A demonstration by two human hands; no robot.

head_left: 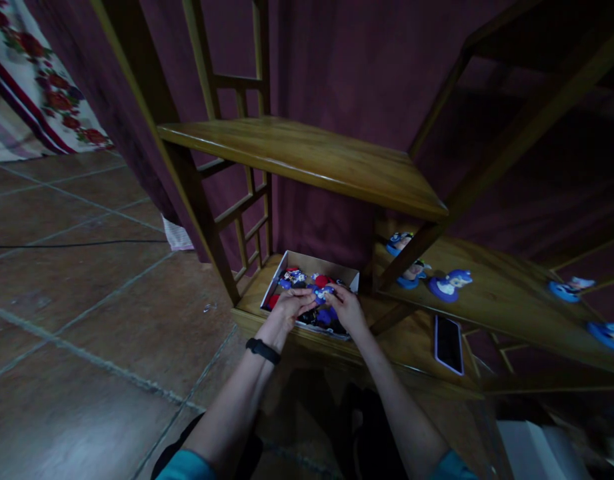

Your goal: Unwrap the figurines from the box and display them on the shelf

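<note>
Over an open box (287, 261) of small figurines, my left hand (295, 306) and my right hand (345, 305) meet around a small blue-and-white figurine (321, 293). The fingers of both hands are closed on it, one from each side. Red, blue, black and white figurines (293, 276) lie jumbled in the box below and around my hands. The box rests on the low wooden shelf. My forearms hide part of the box's near edge, and the exact shape of the held figurine is too small to make out.
A wooden shelf board (307, 150) juts out above the box. To the right, several figurines on blue bases, one a blue-and-white figurine (451, 285), stand on another shelf. A phone (449, 344) lies on the low shelf. Slanting posts (187, 180) frame the unit. A cable (77, 244) crosses the tiled floor.
</note>
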